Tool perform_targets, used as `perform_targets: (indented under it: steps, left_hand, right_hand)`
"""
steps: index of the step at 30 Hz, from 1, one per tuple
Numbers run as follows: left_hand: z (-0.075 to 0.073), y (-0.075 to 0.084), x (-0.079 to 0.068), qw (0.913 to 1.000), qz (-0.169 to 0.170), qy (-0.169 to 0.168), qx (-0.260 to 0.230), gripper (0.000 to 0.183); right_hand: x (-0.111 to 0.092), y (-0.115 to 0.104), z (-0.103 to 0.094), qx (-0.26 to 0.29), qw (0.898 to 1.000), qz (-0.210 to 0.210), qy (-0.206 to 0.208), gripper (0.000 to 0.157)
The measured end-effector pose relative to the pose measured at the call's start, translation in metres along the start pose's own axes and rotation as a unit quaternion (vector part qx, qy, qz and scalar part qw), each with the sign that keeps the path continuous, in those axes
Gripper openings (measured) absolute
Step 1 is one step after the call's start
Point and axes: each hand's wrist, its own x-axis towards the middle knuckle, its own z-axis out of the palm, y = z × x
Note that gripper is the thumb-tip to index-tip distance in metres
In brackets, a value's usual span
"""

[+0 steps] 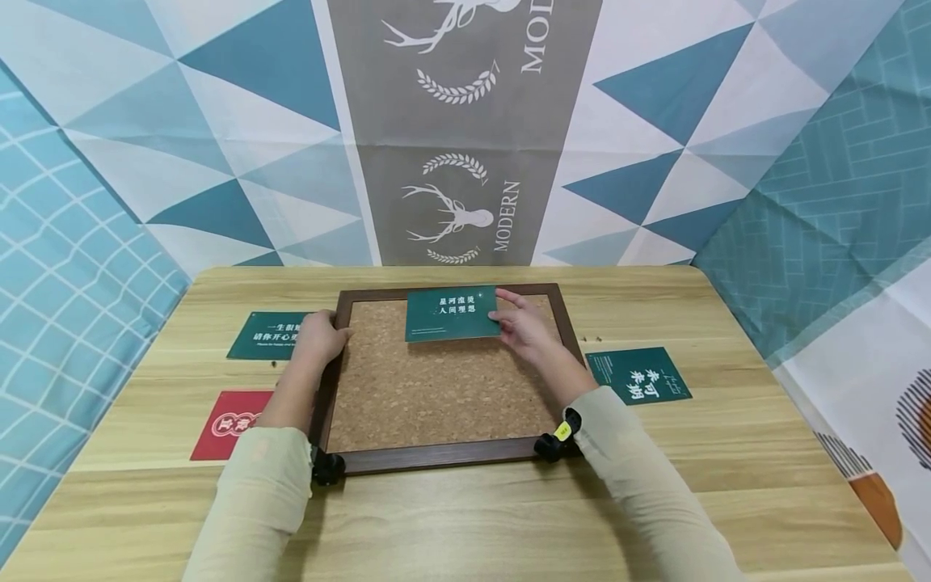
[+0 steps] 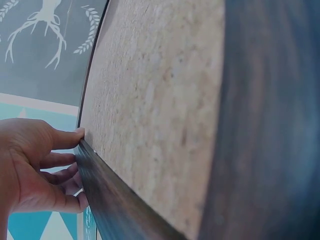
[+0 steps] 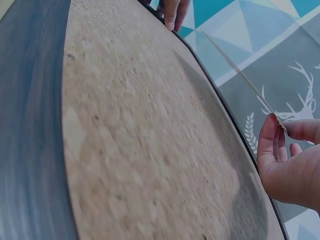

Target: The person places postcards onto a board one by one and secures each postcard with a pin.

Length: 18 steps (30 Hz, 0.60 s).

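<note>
Card (image 1: pixel 447 317) in the head view has its long axis running left to right, roughly along the far edge of the cork board (image 1: pixel 436 396), above which it is held near that edge's middle. The right hand (image 1: pixel 527 331) reaches in from the board's right side, pinching the card's right end; the left hand (image 1: pixel 320 338) grips the board's left edge. The card is dark green with white lettering, upright to the wearer. The left wrist view shows the thumb over the brown frame (image 2: pixel 117 197), fingers along its outer side. In the right wrist view, the card appears edge-on, a thin slanting strip.
</note>
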Motion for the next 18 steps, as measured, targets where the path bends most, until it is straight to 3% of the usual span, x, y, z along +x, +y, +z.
perform_targets:
  steps: [18]
  left_hand:
    - [0.002,-0.001,0.003,0.9999,-0.012,0.004,-0.005,0.050]
  right_hand:
    - [0.010,0.015,0.034,0.016,1.000,0.001,-0.001,0.058]
